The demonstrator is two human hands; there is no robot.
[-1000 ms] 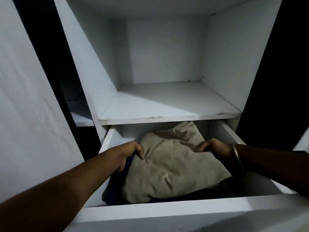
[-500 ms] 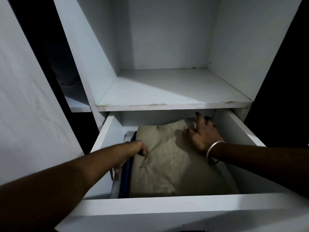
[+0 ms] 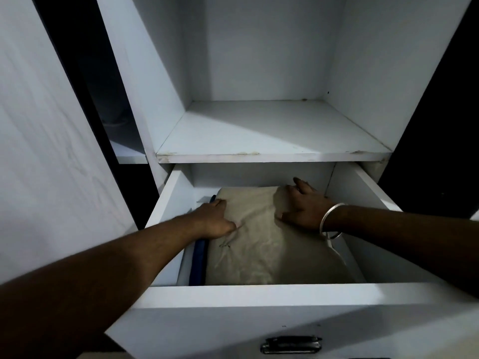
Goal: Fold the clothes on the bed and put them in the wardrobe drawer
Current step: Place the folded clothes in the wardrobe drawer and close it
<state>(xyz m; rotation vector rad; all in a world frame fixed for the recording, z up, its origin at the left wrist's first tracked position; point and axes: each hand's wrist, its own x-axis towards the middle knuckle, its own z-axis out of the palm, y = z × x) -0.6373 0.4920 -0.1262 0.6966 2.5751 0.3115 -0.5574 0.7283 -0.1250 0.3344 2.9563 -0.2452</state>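
One view only, head-worn, wide-angle. Looking forward and steeply down into the open drawer [image 3: 259, 296] from just above its front panel. Close in: both forearms reaching away from the lens. Facing straight into the wardrobe, bare shelf [image 3: 272, 141] above, door panel [image 3: 46, 151] angled at left.

The beige folded garment [image 3: 261, 237] is settling flat in the open drawer [image 3: 259, 296], its earlier bulge now pressed down. The right hand [image 3: 304, 207] is spreading out flat on the garment's far right part, no longer curled at its edge. The left hand [image 3: 215, 220] is shifting from the garment's left edge onto its top, pressing there beside the blue garment [image 3: 198, 265].
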